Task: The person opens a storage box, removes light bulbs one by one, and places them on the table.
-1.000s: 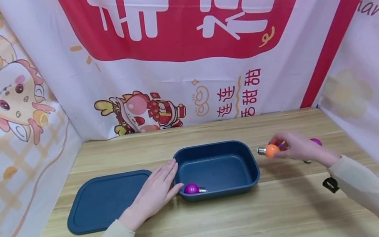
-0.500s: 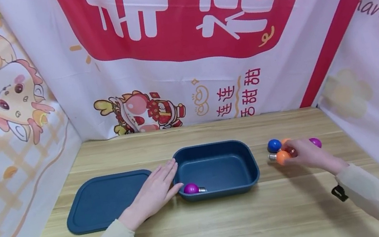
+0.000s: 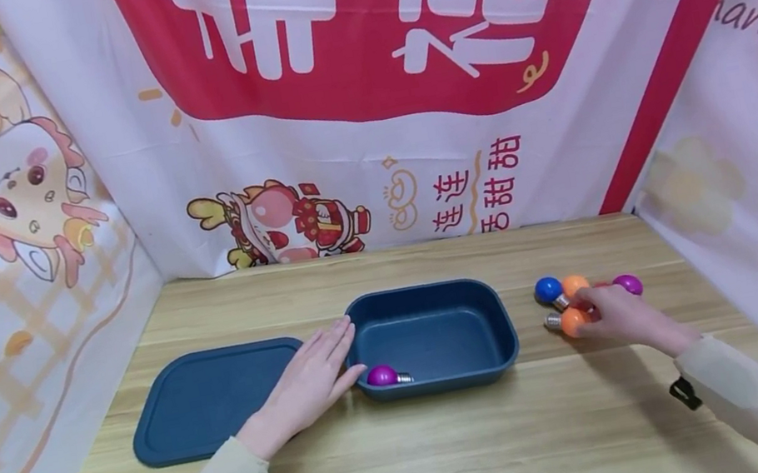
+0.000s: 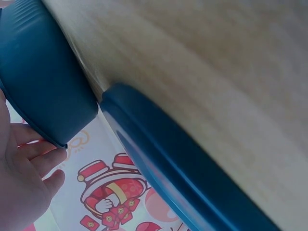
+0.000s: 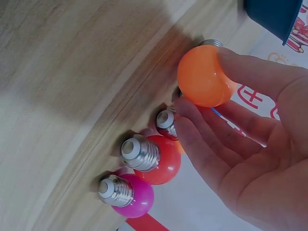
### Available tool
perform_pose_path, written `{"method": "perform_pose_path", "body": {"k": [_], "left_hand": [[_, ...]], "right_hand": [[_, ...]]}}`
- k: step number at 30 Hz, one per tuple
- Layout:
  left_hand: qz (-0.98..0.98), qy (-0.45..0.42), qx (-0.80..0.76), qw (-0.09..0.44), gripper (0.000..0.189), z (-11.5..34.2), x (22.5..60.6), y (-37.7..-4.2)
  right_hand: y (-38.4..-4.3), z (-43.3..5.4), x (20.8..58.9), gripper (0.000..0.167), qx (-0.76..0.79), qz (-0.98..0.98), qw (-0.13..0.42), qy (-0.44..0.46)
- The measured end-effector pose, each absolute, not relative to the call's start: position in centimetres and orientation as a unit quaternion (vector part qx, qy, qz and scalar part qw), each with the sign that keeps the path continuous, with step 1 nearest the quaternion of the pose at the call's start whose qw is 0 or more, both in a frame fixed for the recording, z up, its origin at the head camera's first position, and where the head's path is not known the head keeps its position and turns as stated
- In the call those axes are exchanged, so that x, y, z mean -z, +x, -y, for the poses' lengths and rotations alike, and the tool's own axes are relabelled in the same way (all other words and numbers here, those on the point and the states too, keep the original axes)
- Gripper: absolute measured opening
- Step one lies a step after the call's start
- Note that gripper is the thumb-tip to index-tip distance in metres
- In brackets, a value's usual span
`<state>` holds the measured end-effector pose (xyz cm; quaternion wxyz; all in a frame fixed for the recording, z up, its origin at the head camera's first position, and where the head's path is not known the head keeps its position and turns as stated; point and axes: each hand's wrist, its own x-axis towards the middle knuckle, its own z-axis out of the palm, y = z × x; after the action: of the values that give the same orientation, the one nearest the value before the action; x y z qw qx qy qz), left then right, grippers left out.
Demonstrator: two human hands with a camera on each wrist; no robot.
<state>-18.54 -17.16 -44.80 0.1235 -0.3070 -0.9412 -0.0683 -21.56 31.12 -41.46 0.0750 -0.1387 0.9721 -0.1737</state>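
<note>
In the head view, my right hand [image 3: 621, 316] pinches an orange light bulb [image 3: 573, 322] by its round end, its metal base pointing left. The right wrist view has the thumb and fingers against this orange bulb [image 5: 204, 77]. Beside that hand lie a blue bulb [image 3: 548, 289], a second orange bulb [image 3: 574, 286] and a purple bulb [image 3: 629, 285]. A red bulb [image 5: 161, 161], mostly covered by the hand from above, shows in the right wrist view. With straight fingers, my left hand [image 3: 308, 376] touches the left rim of a dark blue box [image 3: 443, 385].
Inside the box, a purple bulb [image 3: 382, 376] lies at the front left corner. A flat dark blue lid [image 3: 213, 401] rests on the wooden table [image 3: 449, 461] left of the box, partly under my left arm. Printed cloth [image 3: 358, 117] hangs at the back and sides.
My right hand has moved right and slightly toward the front with the orange bulb. The blue bulb and the second orange one now show more fully. My left hand stays on the rim.
</note>
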Motion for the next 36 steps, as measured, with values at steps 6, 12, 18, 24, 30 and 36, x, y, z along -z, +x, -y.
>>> {"method": "perform_pose_path", "body": {"k": [6,12,18,24,30,36], "left_hand": [[0.941,-0.308,0.067,0.125,0.066,17.17,44.77,-18.48],[0.941,-0.307,0.067,0.123,0.066,17.18,44.83,-18.52],[0.942,-0.306,0.067,0.122,0.067,17.19,44.88,-18.57],[0.942,-0.305,0.065,0.121,0.067,17.17,44.91,-18.6],[0.943,-0.304,0.064,0.12,0.067,17.13,44.83,-18.58],[0.943,-0.304,0.065,0.121,0.067,17.14,44.86,-18.55]], "right_hand": [[-21.55,-31.14,41.59,0.039,0.166,-0.973,0.076,-0.141],[-21.62,-31.31,41.59,0.043,0.164,-0.973,0.084,-0.14],[-21.58,-31.41,41.8,0.035,0.16,-0.973,0.07,-0.153],[-21.55,-31.47,41.85,0.03,0.158,-0.973,0.064,-0.158],[-21.51,-31.54,41.45,0.038,0.161,-0.973,0.073,-0.149],[-21.52,-31.59,41.43,0.037,0.159,-0.973,0.061,-0.157]]}}
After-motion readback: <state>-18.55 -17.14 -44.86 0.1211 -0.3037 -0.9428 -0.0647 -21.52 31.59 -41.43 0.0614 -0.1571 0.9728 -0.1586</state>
